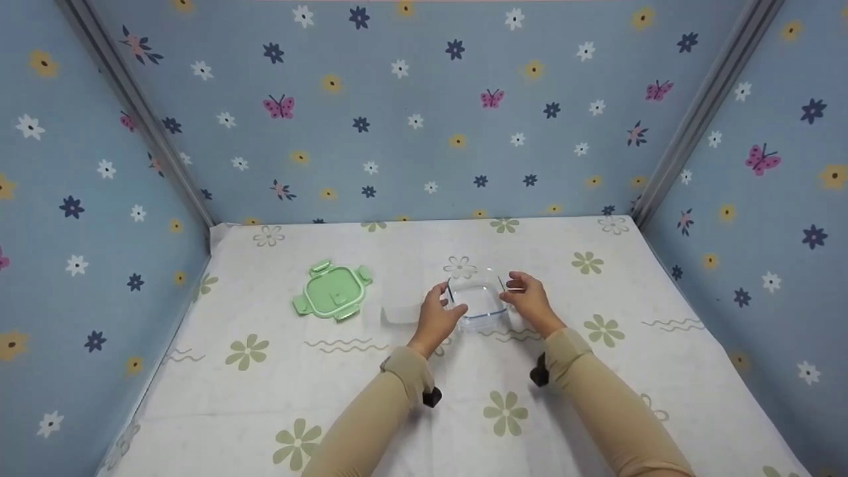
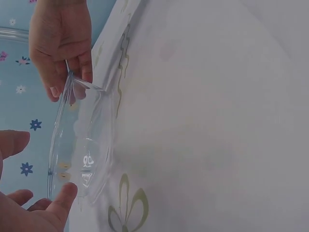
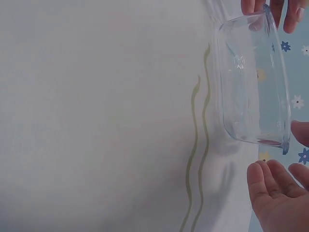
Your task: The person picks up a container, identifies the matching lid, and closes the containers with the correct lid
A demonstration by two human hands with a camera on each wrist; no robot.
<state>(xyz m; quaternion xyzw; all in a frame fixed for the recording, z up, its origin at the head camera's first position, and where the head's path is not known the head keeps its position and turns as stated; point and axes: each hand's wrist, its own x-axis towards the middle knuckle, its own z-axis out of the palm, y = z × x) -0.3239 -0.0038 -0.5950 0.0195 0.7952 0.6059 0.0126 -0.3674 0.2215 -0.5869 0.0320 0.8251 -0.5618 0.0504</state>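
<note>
Two tan sleeves [image 1: 391, 411] come up from the bottom of the head view, and the hands at their ends flank a clear glass dish [image 1: 476, 299] that stands on the flowered cloth [image 1: 464, 397] near the middle of the table. On one side the left hand [image 1: 438, 317] has its fingers at the dish's left rim, thumb toward the near corner; in the left wrist view they lie spread and only loosely bent beside the glass, not clamped on it. On the other the right hand [image 1: 528, 299] is at the right rim — its fingers relaxed beside the wall, and whether they press it I cannot tell. Left of the dish a small clear piece [image 1: 401, 313] lies just beside the left hand. Farther left, well apart, a green lid [image 1: 333, 291] with four clip tabs lies flat on the cloth.
</note>
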